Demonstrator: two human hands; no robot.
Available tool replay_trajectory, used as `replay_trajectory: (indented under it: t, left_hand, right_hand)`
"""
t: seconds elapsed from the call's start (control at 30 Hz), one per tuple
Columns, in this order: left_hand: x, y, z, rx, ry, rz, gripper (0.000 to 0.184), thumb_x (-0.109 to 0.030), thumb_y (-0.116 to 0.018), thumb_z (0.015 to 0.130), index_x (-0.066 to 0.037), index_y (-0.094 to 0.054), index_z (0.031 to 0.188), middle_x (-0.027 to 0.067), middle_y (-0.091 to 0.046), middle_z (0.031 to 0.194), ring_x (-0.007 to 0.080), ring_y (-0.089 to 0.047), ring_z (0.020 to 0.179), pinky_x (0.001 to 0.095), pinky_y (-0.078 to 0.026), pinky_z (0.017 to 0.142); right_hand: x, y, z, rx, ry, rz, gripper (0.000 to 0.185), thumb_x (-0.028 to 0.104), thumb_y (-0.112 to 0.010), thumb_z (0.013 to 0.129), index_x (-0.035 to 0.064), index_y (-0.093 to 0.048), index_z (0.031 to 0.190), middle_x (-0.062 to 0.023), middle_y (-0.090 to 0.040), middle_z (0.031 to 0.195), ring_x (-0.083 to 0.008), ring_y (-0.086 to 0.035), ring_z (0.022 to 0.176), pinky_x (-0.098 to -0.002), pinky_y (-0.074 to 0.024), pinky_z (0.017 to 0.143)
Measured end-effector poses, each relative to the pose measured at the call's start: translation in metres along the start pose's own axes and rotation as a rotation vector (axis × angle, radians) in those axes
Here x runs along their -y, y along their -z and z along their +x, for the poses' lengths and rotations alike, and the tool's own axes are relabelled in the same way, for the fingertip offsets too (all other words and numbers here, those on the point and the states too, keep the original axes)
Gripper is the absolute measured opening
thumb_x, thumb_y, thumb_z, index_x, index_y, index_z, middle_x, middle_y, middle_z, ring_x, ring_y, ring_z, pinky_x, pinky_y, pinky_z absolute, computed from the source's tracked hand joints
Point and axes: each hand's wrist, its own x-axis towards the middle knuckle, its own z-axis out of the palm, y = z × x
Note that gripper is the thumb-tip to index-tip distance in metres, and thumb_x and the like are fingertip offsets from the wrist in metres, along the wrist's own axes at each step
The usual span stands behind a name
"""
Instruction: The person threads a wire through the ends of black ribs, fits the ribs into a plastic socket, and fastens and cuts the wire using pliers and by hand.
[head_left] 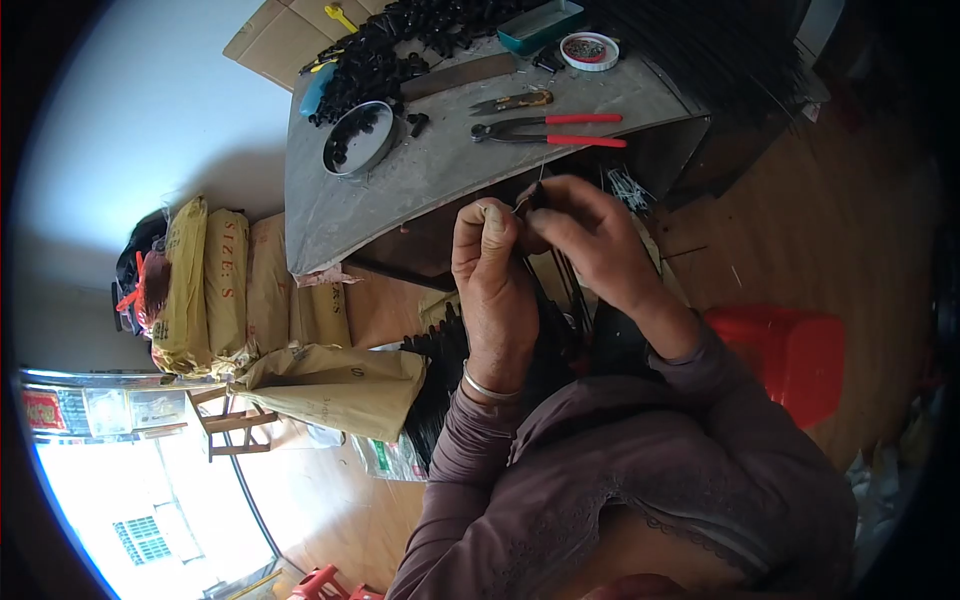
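My left hand (487, 260), with a bangle at the wrist, is closed in a pinch in front of the table edge. A thin light strand, perhaps wire, shows at its fingertips. My right hand (597, 240) is closed around a small black piece (537, 196), whose kind I cannot make out. A fine wire (542, 172) sticks up from it. Both hands' fingertips nearly meet. Beyond them on the table lie red-handled pincers (555, 130) and yellow-and-black snips (512, 102). Long dark rods (568, 285) show below the hands, partly hidden.
The grey table (420, 185) holds a round metal bowl (358, 138) of black pieces, a heap of black parts (375, 80), a green tray (541, 25) and a white dish (590, 51) of small metal bits. A red stool (785, 360) stands right; sacks (228, 285) stand left.
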Motion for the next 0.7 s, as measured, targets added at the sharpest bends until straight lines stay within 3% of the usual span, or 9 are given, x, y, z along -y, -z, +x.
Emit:
replay_trajectory:
  t: [0.03, 0.33, 0.43, 0.7]
  left_hand:
    - [0.001, 0.001, 0.001, -0.005, -0.007, -0.001, 0.01, -0.017, -0.058, 0.094, -0.007, -0.056, 0.094, -0.0019, -0.055, 0.081, 0.0077, -0.05, 0.072, 0.0237, -0.041, 0.07]
    - [-0.001, 0.014, 0.002, 0.081, 0.047, 0.022, 0.012, -0.014, -0.063, 0.09, -0.004, -0.06, 0.095, 0.003, -0.06, 0.079, 0.0122, -0.056, 0.072, 0.0272, -0.045, 0.072]
    - [-0.008, 0.022, 0.004, 0.21, 0.18, -0.013, 0.015, -0.012, -0.064, 0.089, 0.0, -0.065, 0.098, 0.0088, -0.066, 0.083, 0.0171, -0.061, 0.077, 0.0285, -0.049, 0.074]
    - [-0.006, 0.014, -0.005, 0.099, 0.105, 0.097, 0.009, -0.007, -0.065, 0.087, 0.0, -0.064, 0.093, 0.009, -0.066, 0.082, 0.0162, -0.062, 0.071, 0.0277, -0.051, 0.069]
  right_hand:
    - [0.001, 0.0, 0.002, 0.006, -0.043, 0.184, 0.011, 0.011, -0.059, 0.09, 0.0009, -0.06, 0.093, -0.0005, -0.061, 0.079, -0.0069, -0.057, 0.074, -0.0228, -0.0472, 0.069]
    - [0.003, 0.015, 0.013, 0.131, -0.033, 0.04, 0.017, 0.018, -0.063, 0.091, 0.0017, -0.058, 0.088, -0.0014, -0.057, 0.072, -0.0085, -0.056, 0.067, -0.0229, -0.0455, 0.062]
    - [0.0, 0.014, 0.007, 0.106, -0.014, 0.07, 0.016, 0.017, -0.062, 0.091, 0.0016, -0.057, 0.087, -0.0016, -0.057, 0.072, -0.0087, -0.056, 0.066, -0.023, -0.0457, 0.061]
    - [0.0, 0.008, -0.001, 0.039, 0.082, -0.001, 0.015, 0.015, -0.061, 0.092, 0.0014, -0.057, 0.087, -0.0023, -0.057, 0.072, -0.0084, -0.055, 0.064, -0.0226, -0.0449, 0.06]
